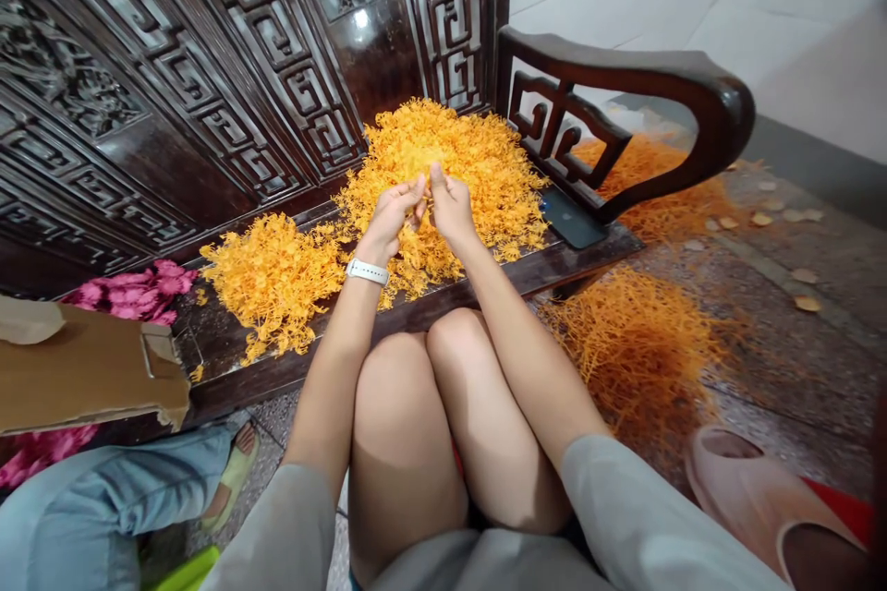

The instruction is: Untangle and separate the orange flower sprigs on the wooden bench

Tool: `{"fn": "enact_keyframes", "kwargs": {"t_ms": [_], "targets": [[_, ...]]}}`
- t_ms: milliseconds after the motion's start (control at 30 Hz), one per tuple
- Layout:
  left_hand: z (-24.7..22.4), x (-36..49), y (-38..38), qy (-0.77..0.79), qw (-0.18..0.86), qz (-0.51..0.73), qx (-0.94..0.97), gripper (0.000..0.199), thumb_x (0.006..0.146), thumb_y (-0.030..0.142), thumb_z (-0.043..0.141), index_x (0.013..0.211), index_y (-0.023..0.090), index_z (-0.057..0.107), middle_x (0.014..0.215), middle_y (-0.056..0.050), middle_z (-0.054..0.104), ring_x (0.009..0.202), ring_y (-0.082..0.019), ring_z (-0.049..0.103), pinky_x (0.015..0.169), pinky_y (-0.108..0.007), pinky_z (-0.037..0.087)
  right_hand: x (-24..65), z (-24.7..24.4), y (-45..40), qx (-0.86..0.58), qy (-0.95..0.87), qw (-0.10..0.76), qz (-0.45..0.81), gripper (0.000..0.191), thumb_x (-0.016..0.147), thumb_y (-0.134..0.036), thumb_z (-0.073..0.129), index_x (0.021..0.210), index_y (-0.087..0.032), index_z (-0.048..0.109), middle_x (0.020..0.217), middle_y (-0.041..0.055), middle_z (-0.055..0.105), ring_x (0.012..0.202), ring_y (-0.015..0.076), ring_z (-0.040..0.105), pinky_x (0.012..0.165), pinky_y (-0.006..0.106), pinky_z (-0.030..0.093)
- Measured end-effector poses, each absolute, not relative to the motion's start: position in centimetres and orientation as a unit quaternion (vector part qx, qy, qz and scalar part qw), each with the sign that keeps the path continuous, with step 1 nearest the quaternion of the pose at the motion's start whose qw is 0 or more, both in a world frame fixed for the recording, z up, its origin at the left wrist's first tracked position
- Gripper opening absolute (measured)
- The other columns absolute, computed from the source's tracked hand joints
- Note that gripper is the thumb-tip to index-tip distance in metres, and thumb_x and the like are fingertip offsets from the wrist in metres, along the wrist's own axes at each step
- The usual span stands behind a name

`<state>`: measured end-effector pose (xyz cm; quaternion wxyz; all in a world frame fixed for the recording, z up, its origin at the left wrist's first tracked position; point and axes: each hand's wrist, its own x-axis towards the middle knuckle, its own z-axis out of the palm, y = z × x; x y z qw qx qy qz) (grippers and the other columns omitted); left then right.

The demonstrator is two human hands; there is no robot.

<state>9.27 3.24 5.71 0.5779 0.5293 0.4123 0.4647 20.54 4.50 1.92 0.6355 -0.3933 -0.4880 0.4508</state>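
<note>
A large heap of small orange-yellow plastic-looking flower pieces (485,175) lies on a dark carved wooden bench (228,388). Over the heap's front, my left hand (394,217) and my right hand (450,208) come close together, fingers pinched. A yellow piece of the same sort (422,162), blurred, seems to stick up at the fingertips; its exact shape blends with the heap behind. Which hand bears it more is hard to see. My left wrist wears a white band (367,271). A smaller heap of the same pieces (277,277) lies to the left.
A dark phone (574,220) rests by the curved armrest (713,102). Orange stringy scraps (637,351) cover the floor at right, near a pink slipper (762,499). Magenta pieces (139,289) and a cardboard box (90,369) are at left, beside another person's jeans-clad leg (139,480).
</note>
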Motion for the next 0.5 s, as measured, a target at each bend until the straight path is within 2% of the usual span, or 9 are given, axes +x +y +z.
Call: {"fn": "enact_keyframes", "kwargs": {"t_ms": [100, 233, 333, 400, 500], "targets": [[5.7, 9.5, 3.2, 0.426, 0.561, 0.481, 0.523, 0.054, 0.087, 0.059, 0.082, 0.064, 0.021, 0.052, 0.051, 0.004, 0.043, 0.044, -0.007, 0.03, 0.043, -0.024, 0.028, 20.2, 2.1, 4.2, -0.354, -0.514, 0.612, 0.486, 0.075, 0.087, -0.096, 0.04, 0.071, -0.025, 0.055, 0.06, 0.0013, 0.054, 0.057, 0.0153, 0.052, 0.055, 0.032, 0.049], [5.7, 10.2, 3.9, 0.409, 0.586, 0.546, 0.438, 0.058, 0.094, 0.048, 0.078, 0.057, 0.021, 0.043, 0.049, 0.006, 0.033, 0.043, -0.008, 0.026, 0.043, -0.025, 0.026, 19.5, 2.9, 3.4, -0.337, -0.54, 0.627, 0.45, 0.075, 0.092, -0.092, 0.034, 0.077, -0.023, 0.06, 0.064, 0.002, 0.06, 0.057, 0.0142, 0.053, 0.055, 0.031, 0.047], [5.7, 9.4, 5.0, 0.401, 0.58, 0.621, 0.343, 0.057, 0.097, 0.036, 0.076, 0.058, 0.02, 0.038, 0.052, 0.006, 0.033, 0.045, -0.006, 0.029, 0.046, -0.023, 0.03, 19.0, 5.0, 1.2, -0.316, -0.626, 0.635, 0.325, 0.07, 0.097, -0.084, 0.044, 0.068, -0.021, 0.055, 0.059, -0.0017, 0.049, 0.054, 0.0115, 0.045, 0.056, 0.029, 0.039], [5.3, 8.0, 5.5, 0.401, 0.573, 0.658, 0.278, 0.052, 0.097, 0.035, 0.077, 0.062, 0.019, 0.042, 0.055, 0.007, 0.036, 0.046, -0.005, 0.032, 0.048, -0.022, 0.033, 18.9, 7.1, -1.2, -0.283, -0.669, 0.64, 0.249, 0.066, 0.1, -0.075, 0.05, 0.064, -0.021, 0.046, 0.056, -0.0044, 0.038, 0.052, 0.0096, 0.038, 0.056, 0.029, 0.034], [4.2, 5.6, 5.6, 0.394, 0.584, 0.669, 0.236, 0.045, 0.094, 0.039, 0.079, 0.068, 0.02, 0.048, 0.054, 0.009, 0.034, 0.043, -0.005, 0.03, 0.044, -0.021, 0.031, 19.3, 9.5, -3.8, -0.243, -0.652, 0.681, 0.23, 0.057, 0.107, -0.064, 0.049, 0.069, -0.021, 0.047, 0.06, -0.004, 0.039, 0.053, 0.0096, 0.039, 0.056, 0.028, 0.036]]}}
